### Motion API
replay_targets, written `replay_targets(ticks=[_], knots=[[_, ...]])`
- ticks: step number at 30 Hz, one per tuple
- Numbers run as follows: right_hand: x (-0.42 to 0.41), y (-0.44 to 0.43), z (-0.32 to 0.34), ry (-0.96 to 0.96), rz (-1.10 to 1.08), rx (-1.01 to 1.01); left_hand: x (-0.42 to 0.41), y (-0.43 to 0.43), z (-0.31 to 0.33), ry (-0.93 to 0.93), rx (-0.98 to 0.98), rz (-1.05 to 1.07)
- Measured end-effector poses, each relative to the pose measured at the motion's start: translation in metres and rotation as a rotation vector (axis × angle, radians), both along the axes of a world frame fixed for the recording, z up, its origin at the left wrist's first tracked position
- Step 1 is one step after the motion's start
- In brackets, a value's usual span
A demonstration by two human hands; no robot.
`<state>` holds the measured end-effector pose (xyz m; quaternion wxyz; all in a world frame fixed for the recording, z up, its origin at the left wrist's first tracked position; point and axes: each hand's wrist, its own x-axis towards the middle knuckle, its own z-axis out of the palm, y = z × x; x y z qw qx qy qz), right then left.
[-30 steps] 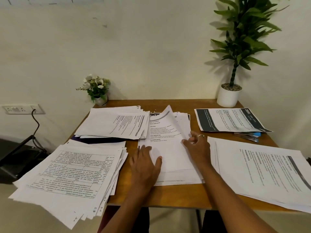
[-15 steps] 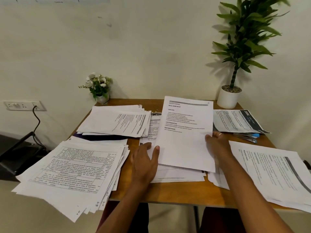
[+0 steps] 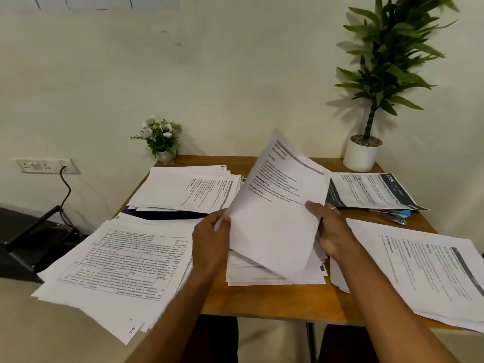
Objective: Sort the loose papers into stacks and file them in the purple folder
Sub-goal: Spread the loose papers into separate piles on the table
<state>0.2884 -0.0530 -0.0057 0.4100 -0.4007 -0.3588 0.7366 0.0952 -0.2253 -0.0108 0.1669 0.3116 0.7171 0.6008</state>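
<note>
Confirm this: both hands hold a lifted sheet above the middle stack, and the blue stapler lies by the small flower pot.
Not quite. The head view shows the blue stapler at the right, beside the dark-banded page. The rest stands.

Soft even indoor light; plant (image 3: 387,61) shadow on wall (image 3: 235,74); lifted sheet (image 3: 275,205) motion-blurred; wide-angle edge bending.

The number 2886 stands in white on the dark-banded sheet (image 3: 366,191) at the far right of the worktop (image 3: 275,299). A handwritten 75 marks a bottom corner in the left stack (image 3: 117,263). Other print is too blurred to read.
</note>
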Motion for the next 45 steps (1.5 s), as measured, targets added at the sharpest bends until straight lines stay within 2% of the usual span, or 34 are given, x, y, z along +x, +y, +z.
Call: replay_targets(ticks=[3,5,7,8,10,12,16,20,23,26,28,31,33,35,37,39,41,43,45], knots=[[-0.007,0.006,0.009,0.052,0.019,0.046,-0.039,-0.004,0.019,-0.131,-0.124,-0.089],[-0.016,0.005,0.017,-0.031,0.017,0.048,-0.063,-0.01,0.03,-0.447,-0.126,-0.175],[-0.028,0.004,0.017,-0.107,0.023,0.041,-0.078,-0.018,0.036,-0.856,0.073,-0.201],[-0.034,0.004,0.015,-0.118,0.018,0.032,-0.083,-0.022,0.037,-0.995,0.176,-0.196],[-0.05,0.001,0.01,-0.11,0.0,0.007,-0.088,-0.029,0.033,-1.084,0.269,-0.219],[-0.071,-0.009,0.007,-0.107,0.001,-0.034,-0.09,-0.032,0.025,-1.098,0.291,-0.282],[-0.118,-0.032,0.0,-0.02,0.069,-0.056,-0.088,-0.033,0.021,-1.084,0.279,-0.295],[-0.168,-0.054,-0.001,-0.03,0.092,-0.059,-0.096,-0.031,0.024,-1.036,0.283,-0.158],[-0.195,-0.066,0.001,-0.003,0.142,-0.076,-0.108,-0.025,0.023,-0.947,0.148,-0.072],[-0.205,-0.076,0.004,-0.033,0.289,-0.096,-0.12,-0.015,0.025,-0.899,-0.034,-0.006],[-0.199,-0.08,0.009,-0.155,0.405,-0.07,-0.131,-0.007,0.026,-0.85,-0.105,0.051],[-0.179,-0.076,0.008,-0.426,0.481,0.105,-0.148,-0.002,0.026,-0.831,-0.126,0.085],[-0.16,-0.065,0.0,-0.619,0.364,0.35,-0.151,-0.002,0.025,-0.875,-0.087,0.073],[-0.136,-0.051,-0.011,-0.815,0.159,0.593,-0.146,-0.003,0.023,-0.917,0.03,0.09],[-0.109,-0.033,-0.026,-0.94,0.024,0.678,-0.13,-0.004,0.024,-0.903,0.134,0.114],[-0.085,-0.015,-0.04,-1.038,-0.037,0.715,-0.102,-0.003,0.028,-0.843,0.132,0.075],[-0.067,-0.003,-0.049,-1.156,-0.047,0.745,-0.068,0.004,0.03,-0.735,0.048,-0.013],[-0.057,0.002,-0.055,-1.252,-0.032,0.741,-0.034,0.013,0.021,-0.55,-0.01,-0.104],[-0.053,0.005,-0.06,-1.3,-0.001,0.744,-0.01,0.02,-0.003,-0.178,-0.07,-0.18]])
